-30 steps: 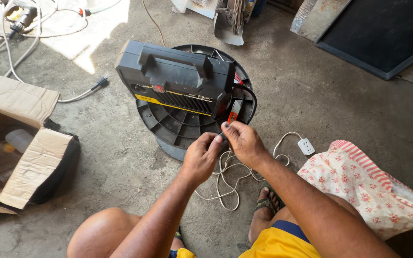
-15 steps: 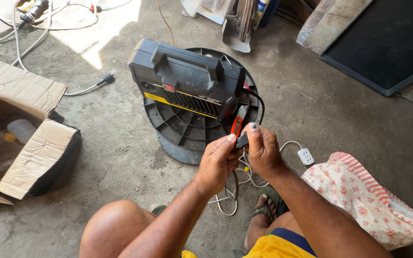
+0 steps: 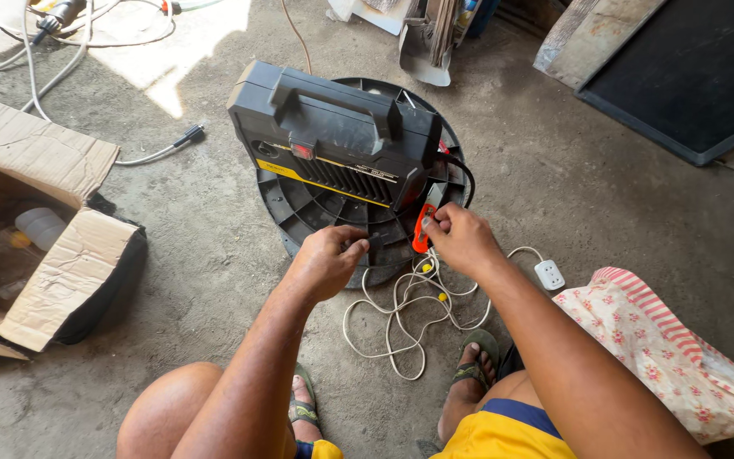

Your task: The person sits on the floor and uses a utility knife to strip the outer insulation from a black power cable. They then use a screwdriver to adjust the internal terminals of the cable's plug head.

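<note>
At the far left an open cardboard box lies on the concrete floor, its flaps spread and its near edge running off the frame; a pale plastic bottle shows inside. Above it, white hoses loop across the sunlit patch, and one nozzle end points toward the middle. Between the box and the round black base runs a bare strip of floor, the widest open room on this side.

The black case with a top handle sits on that round base, tilted, its yellow-striped vent face toward the person. The left hand reaches in from below, palm down and fingers curled at the base's near rim; it seems closed on a thin black cable, though the view is too poor to be sure. Just beside it the right hand hovers at the base's right edge, fingers pinched together on an orange clip. The two hands are near each other but apart.

Below them a white cord lies in loose coils on the floor, ending at a small white plug block. Sandalled feet flank the coils. To the right, a flowered cloth bag crowds the forearm, and a dark board closes the upper corner.
</note>
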